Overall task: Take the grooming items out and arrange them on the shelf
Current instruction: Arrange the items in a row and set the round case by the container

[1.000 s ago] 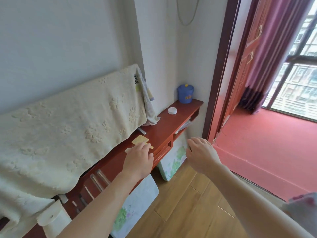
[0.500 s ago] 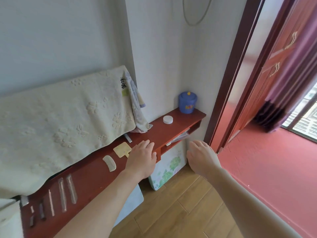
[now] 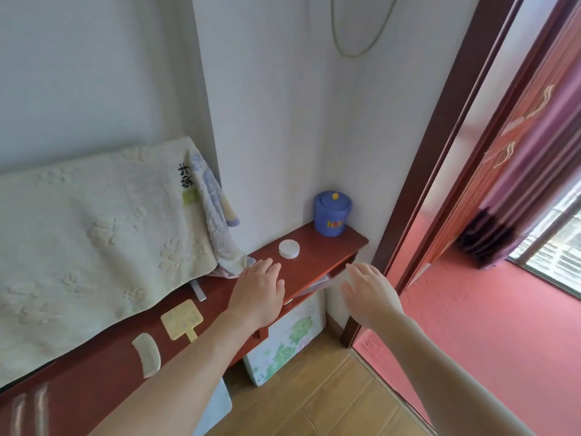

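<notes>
White jar (image 3: 289,248) just ahead of left hand (image 3: 258,294), both hands flat, empty. Best pinched by its rim, kept level, set clear of shelf (image 3: 317,265) edge.

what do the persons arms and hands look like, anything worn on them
Both forearms are bare as far as the frame shows, with no sleeves visible. The left hand and right hand wear no gloves; no rings, watch or bracelets can be seen from this view.
</notes>
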The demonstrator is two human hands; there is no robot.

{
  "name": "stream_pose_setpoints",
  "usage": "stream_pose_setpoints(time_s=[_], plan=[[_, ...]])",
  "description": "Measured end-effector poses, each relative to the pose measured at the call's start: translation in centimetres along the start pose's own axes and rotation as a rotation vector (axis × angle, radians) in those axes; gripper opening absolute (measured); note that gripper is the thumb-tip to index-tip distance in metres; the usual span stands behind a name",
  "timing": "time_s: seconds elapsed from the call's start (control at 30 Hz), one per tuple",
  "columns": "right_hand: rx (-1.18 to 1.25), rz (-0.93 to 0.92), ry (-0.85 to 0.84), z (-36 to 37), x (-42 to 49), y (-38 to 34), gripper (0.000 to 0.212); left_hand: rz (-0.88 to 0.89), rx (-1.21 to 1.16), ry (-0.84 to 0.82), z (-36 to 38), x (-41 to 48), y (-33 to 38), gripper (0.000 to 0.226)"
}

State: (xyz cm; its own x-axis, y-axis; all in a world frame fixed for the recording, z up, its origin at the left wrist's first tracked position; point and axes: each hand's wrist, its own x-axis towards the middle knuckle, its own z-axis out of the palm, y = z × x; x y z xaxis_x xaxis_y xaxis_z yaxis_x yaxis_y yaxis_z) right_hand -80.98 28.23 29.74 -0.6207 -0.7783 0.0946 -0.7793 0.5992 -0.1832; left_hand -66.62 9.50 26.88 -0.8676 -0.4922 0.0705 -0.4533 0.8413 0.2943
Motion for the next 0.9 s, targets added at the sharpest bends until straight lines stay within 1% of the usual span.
stream_pose_setpoints(time_s=[0.1, 0.2, 0.33, 0.57, 0.73, 0.9], plan=[[0.043, 0.076, 0.009, 0.4, 2.8, 1.9, 0.037, 0.019, 0.011, 0.009, 0.2, 2.9, 0.7, 0.048], [0.045, 0.049, -0.025, 0.8, 5.7, 3.3, 0.045, 0.010, 0.022, 0.012, 0.6, 5.7, 1.1, 0.046], [0.046, 0.022, -0.032, 1.7, 10.3, 5.7, 0.035, -0.047, 0.051, 0.013, 1.7, 9.6, 1.1, 0.044], [0.109, -0.175, -0.108, 3.8, 19.9, 8.9, 0.038, -0.247, 0.098, 0.030, 3.1, 14.9, 2.1, 0.047], [0.097, -0.324, -0.244, 5.3, 24.8, 10.0, 0.047, -0.389, 0.105, 0.036, 4.1, 17.1, 2.7, 0.048], [0.039, -0.407, -0.320, 6.9, 29.6, 10.5, 0.052, -0.460, 0.082, 0.045, 5.5, 19.2, 2.4, 0.050]])
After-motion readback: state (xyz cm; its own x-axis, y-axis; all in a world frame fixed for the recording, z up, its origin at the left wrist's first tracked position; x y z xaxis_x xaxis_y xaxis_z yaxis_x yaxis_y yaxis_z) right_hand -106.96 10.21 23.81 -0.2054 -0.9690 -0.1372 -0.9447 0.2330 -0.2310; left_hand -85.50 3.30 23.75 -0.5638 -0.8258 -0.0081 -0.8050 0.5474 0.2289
